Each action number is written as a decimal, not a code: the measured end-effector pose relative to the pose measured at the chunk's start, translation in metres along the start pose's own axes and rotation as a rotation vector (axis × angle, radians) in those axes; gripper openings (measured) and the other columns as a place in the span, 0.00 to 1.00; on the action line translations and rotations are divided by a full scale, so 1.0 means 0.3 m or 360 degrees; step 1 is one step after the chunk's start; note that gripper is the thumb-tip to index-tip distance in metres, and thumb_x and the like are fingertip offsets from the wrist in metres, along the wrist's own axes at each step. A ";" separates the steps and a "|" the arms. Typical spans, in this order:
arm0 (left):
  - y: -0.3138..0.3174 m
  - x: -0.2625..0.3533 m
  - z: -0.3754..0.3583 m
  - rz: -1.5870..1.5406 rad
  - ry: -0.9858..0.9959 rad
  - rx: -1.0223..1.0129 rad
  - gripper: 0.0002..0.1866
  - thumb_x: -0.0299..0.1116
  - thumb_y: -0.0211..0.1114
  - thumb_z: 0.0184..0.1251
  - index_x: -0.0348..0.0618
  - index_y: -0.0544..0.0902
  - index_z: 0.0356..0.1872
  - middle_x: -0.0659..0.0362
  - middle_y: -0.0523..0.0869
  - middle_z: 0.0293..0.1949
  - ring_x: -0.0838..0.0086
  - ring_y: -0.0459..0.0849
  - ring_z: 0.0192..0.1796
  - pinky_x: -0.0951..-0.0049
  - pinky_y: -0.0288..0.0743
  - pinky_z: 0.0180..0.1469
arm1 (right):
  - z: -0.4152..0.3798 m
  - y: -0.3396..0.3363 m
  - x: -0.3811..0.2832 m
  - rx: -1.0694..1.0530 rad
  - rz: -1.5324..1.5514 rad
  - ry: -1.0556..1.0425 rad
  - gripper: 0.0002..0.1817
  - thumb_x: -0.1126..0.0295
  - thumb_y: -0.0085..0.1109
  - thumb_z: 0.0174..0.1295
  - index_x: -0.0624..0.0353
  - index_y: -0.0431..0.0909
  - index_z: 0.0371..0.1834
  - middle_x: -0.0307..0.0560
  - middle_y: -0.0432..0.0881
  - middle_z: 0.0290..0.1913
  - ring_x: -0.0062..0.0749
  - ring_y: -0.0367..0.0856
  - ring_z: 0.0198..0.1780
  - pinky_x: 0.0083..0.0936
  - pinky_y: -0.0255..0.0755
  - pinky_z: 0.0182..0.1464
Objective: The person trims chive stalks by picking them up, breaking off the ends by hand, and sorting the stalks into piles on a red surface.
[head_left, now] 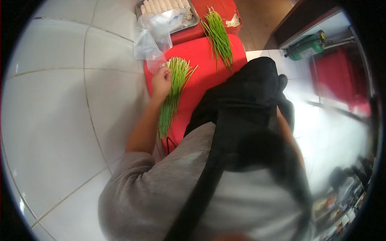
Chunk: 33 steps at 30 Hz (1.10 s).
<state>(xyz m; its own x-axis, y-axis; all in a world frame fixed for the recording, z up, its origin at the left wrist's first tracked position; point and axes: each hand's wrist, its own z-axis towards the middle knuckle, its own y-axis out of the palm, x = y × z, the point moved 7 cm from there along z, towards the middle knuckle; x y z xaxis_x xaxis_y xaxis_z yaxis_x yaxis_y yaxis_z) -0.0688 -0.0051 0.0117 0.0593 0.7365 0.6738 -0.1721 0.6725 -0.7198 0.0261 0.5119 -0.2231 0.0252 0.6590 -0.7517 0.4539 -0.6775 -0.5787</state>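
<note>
Green stalks are lying in a bundle (173, 90) on the red board (201, 80), and your left hand (161, 81) is resting on the bundle's left edge near its upper end, fingers curled in against the stems; you are touching them, though whether you are gripping any is not clear. The rest of the bundle is trailing down from under your hand toward you, over the board's near edge. Your right hand is hidden behind the dark gear on your chest, so its fingers cannot be judged.

The board is sitting on a white tiled surface (52, 112) that is spreading out to its left. Beyond the board a metal tray (193, 21) is holding pale rolls, with a clear plastic bag (152, 36) draped from it down to the board's left corner. Right of the board a green cylinder (307, 48) is lying.

Counting: two bundles of stalks, the second bundle (218, 36) lying at the board's far end; one tray, one bag.
</note>
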 end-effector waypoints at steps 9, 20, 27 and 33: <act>0.306 0.072 -0.030 0.0669 0.0144 -0.0324 0.06 0.30 0.60 0.53 0.43 0.78 0.32 0.51 0.79 0.30 0.56 0.78 0.38 0.59 0.73 0.39 | -0.078 -0.162 -0.201 0.0200 0.0193 0.0258 0.19 0.70 0.54 0.52 0.64 0.73 0.48 0.53 0.79 0.46 0.40 0.77 0.47 0.32 0.70 0.48; 0.329 0.073 -0.025 0.0569 0.0151 -0.0437 0.11 0.34 0.60 0.54 0.43 0.76 0.38 0.51 0.77 0.38 0.57 0.77 0.41 0.60 0.72 0.43 | -0.110 -0.186 -0.046 0.0450 0.0275 0.0563 0.23 0.73 0.51 0.52 0.64 0.69 0.54 0.53 0.80 0.43 0.38 0.79 0.44 0.30 0.71 0.45; 0.256 0.139 -0.018 0.0488 0.0136 -0.0423 0.06 0.27 0.62 0.53 0.42 0.77 0.33 0.54 0.79 0.33 0.63 0.80 0.36 0.66 0.73 0.39 | -0.114 -0.177 -0.137 0.0293 0.0302 0.0660 0.25 0.75 0.52 0.48 0.59 0.69 0.55 0.55 0.79 0.44 0.40 0.78 0.47 0.31 0.71 0.48; 0.103 0.511 0.078 -0.0419 -0.0204 -0.0456 0.08 0.28 0.62 0.59 0.37 0.75 0.38 0.60 0.81 0.30 0.79 0.79 0.35 0.79 0.73 0.39 | -0.199 -0.382 -0.205 0.1009 0.1039 0.0423 0.27 0.77 0.52 0.51 0.60 0.65 0.58 0.51 0.74 0.51 0.34 0.72 0.53 0.26 0.65 0.55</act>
<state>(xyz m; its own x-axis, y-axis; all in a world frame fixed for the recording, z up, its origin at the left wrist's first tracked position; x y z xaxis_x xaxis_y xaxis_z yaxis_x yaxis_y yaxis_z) -0.0881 0.1268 0.0968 -0.0610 0.5337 0.8435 0.1146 0.8432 -0.5252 0.0255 0.5686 -0.0916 0.3406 0.0870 -0.9362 -0.2879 -0.9382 -0.1919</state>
